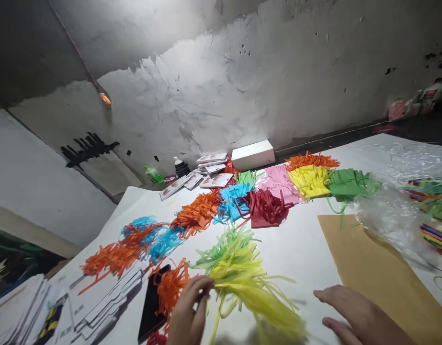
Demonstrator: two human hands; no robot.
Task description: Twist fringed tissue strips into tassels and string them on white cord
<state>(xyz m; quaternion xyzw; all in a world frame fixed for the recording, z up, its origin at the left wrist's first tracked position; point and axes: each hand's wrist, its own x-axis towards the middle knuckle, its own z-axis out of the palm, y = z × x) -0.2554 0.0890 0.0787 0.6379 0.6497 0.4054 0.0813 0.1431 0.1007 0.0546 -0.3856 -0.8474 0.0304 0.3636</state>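
Note:
My left hand [192, 306] pinches a bunch of yellow fringed paper strips [242, 278] near its left end. The strips fan out to the right and blur at their lower end. Pale green fringe [224, 249] lies right behind the bunch, touching it. To the right, my right hand [357, 311] hovers with its fingers apart and nothing in it, between the yellow strips and a brown paper sheet [371, 258]. Beside my left hand, orange fringe [172, 287] lies partly over a dark phone [149, 302].
Fringed bundles in dark red [266, 208], orange [197, 211], blue [231, 201], pink [278, 182], yellow [310, 181] and green [352, 182] cross the white table. Printed packets [213, 179] and a white box [253, 154] stand behind. Clear plastic [389, 211] lies right, stacked white papers [109, 302] left.

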